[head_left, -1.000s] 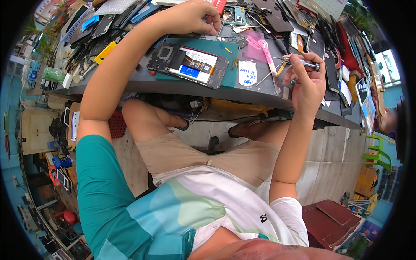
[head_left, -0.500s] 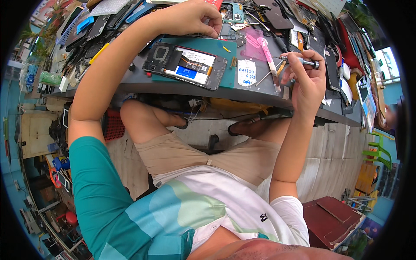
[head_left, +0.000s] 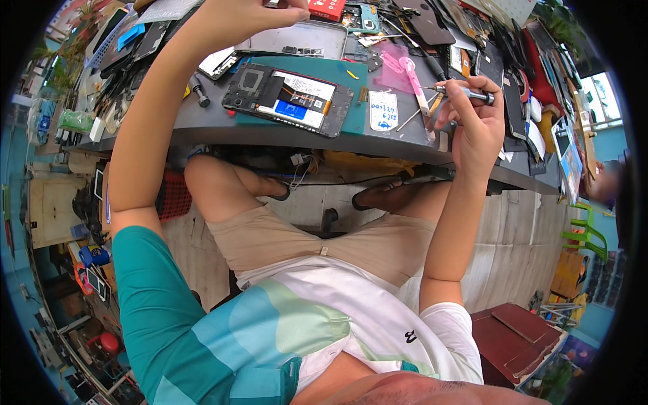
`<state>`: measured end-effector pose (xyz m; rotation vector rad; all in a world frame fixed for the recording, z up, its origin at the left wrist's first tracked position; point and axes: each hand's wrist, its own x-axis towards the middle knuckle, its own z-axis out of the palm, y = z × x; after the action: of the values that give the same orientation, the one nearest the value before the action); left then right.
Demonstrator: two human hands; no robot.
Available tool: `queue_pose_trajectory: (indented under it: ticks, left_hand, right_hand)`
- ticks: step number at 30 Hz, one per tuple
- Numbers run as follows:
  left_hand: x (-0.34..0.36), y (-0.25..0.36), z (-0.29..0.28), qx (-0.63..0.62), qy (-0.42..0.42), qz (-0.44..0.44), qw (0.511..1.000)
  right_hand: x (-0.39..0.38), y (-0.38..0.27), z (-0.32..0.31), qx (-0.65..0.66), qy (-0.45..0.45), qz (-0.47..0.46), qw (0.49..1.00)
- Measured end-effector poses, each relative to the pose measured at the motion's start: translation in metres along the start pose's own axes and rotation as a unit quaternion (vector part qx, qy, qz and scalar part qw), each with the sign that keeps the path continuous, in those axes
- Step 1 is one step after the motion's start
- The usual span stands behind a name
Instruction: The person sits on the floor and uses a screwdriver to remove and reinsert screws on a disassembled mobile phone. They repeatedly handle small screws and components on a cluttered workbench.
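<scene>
My left hand (head_left: 260,15) is at the top edge, partly cut off, fingers curled above a silver metal tray (head_left: 290,39); what it holds, if anything, I cannot make out. My right hand (head_left: 472,115) grips a small silver screwdriver (head_left: 484,96) at the desk's front right. Between my hands an opened phone (head_left: 246,92), battery showing, lies partly on a teal mat (head_left: 354,115). A white handwritten label (head_left: 383,110), pink plastic film (head_left: 395,74) and a pink tool (head_left: 412,81) lie beside it.
Piles of phones and parts (head_left: 152,50) crowd both ends of the dark desk (head_left: 182,135), with a red box (head_left: 326,8) at the back. Below are my legs, a red basket (head_left: 172,199) and, right, a green chair (head_left: 584,236) and a maroon panel (head_left: 513,337).
My left hand has moved up and left toward the desk's back, uncovering more of the metal tray. My right hand stays on the screwdriver, shifted very slightly left.
</scene>
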<state>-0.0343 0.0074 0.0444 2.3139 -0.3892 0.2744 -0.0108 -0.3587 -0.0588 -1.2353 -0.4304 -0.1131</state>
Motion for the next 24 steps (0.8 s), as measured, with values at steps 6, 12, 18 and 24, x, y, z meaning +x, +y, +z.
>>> queue_pose_trajectory:
  ticks: [6, 12, 18, 24]
  left_hand:
    - [-0.052, 0.019, 0.003, 0.063, 0.057, 0.04, 0.996]
    - [-0.093, 0.024, 0.049, -0.025, 0.129, 0.066, 0.989]
    - [-0.108, 0.023, 0.077, -0.113, 0.158, 0.079, 0.978]
    - [-0.115, 0.022, 0.082, -0.158, 0.169, 0.065, 0.971]
  right_hand:
    - [0.001, -0.006, 0.009, -0.063, 0.021, -0.019, 0.998]
    - [-0.016, -0.032, 0.07, -0.079, -0.035, -0.056, 0.995]
    - [-0.031, -0.03, 0.113, -0.133, -0.113, -0.108, 0.979]
    - [-0.033, -0.025, 0.117, -0.171, -0.121, -0.129, 0.969]
